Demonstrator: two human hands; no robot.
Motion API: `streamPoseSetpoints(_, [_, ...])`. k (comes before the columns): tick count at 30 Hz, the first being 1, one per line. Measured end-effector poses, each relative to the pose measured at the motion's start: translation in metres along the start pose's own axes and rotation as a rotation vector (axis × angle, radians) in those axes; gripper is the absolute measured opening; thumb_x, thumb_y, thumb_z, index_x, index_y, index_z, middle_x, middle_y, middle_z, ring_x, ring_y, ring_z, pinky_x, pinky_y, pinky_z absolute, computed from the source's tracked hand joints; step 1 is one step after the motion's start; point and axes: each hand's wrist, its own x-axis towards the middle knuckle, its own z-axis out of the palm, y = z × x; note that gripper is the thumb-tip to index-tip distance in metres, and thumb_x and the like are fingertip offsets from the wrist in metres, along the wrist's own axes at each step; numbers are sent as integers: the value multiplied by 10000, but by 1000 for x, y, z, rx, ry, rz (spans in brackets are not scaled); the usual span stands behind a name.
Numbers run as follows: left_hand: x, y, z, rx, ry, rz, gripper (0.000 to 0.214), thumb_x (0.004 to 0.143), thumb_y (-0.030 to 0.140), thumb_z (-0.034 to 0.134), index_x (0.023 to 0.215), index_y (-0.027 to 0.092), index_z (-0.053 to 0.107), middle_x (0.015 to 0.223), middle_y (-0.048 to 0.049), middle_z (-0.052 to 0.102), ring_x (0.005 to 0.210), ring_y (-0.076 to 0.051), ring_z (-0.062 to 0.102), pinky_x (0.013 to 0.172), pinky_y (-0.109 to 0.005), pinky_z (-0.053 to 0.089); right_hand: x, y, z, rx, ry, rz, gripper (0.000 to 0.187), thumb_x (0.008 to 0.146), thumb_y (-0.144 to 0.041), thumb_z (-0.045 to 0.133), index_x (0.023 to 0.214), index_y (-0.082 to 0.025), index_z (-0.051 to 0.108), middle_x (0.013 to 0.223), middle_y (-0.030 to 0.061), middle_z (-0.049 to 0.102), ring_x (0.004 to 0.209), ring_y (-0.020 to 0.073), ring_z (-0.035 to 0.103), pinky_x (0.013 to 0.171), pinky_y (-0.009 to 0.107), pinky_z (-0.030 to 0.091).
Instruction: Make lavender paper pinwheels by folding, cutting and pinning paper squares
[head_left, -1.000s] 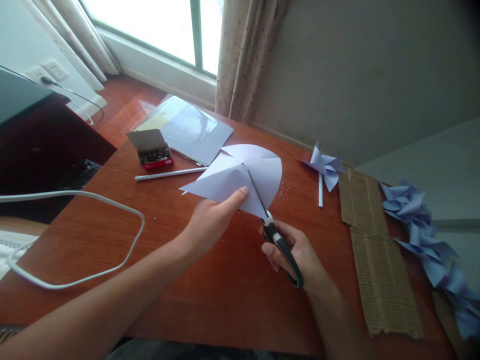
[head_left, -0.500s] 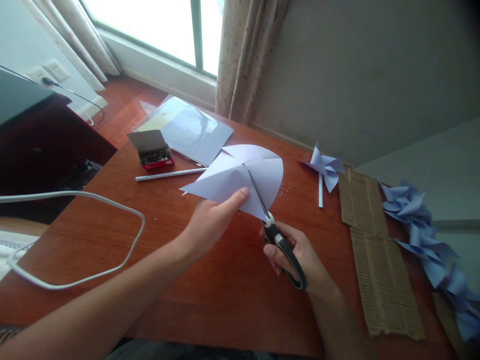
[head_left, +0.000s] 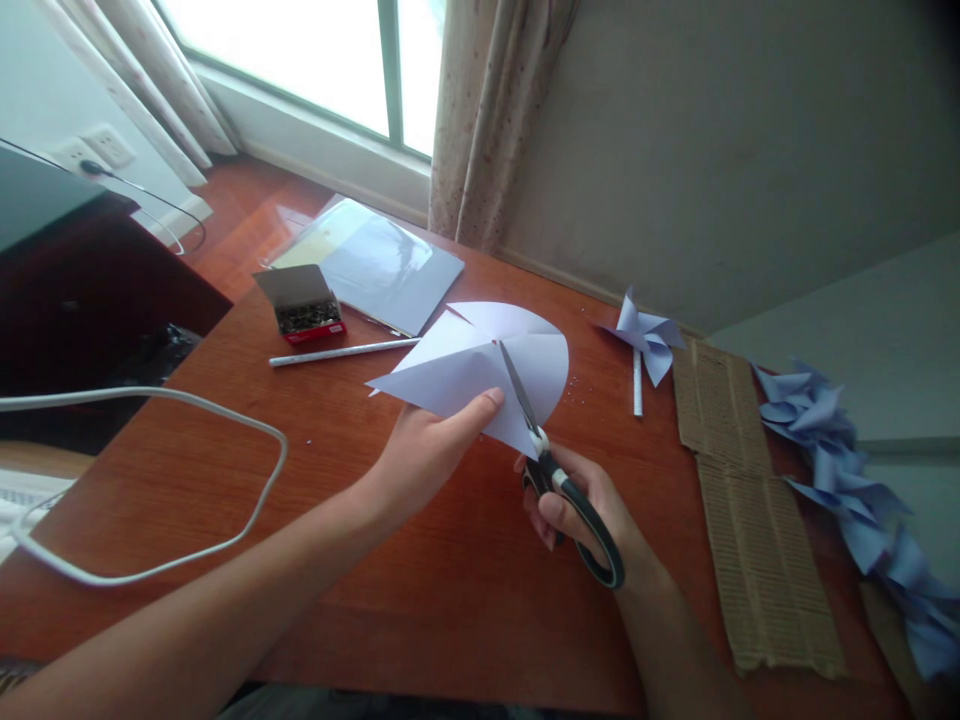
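My left hand (head_left: 429,450) pinches the near edge of a pale blue paper sheet (head_left: 457,365) and holds it above the wooden desk (head_left: 420,580); the thumb lies on top. My right hand (head_left: 592,515) grips black-handled scissors (head_left: 559,475). Their blades reach into the paper from its near corner toward its middle. The paper has cuts running in from other corners.
A finished paper pinwheel (head_left: 646,340) on a white stick lies right of the paper. Corrugated cardboard strips (head_left: 757,530) and more blue pinwheels (head_left: 847,470) sit at right. An open box of pins (head_left: 304,305), a white stick (head_left: 341,351), paper sheets (head_left: 375,262) and a white cable (head_left: 150,480) lie left.
The paper and both hands have shifted slightly; the scissor handles have swung a little to the right and the blades sit a bit further into the sheet.
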Motion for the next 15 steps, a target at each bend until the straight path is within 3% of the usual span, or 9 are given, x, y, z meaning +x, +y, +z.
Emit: streamPoseSetpoints(15, [-11,-1,9,-22,-75,16,269,820,402,743,913,155,690,939,-62,748,899,-223,658,846,-318,536,1,8,6,30,30,-113,435,824,-534,737,1007,-172,583,633,-26,556,499,99,493,461,217,417])
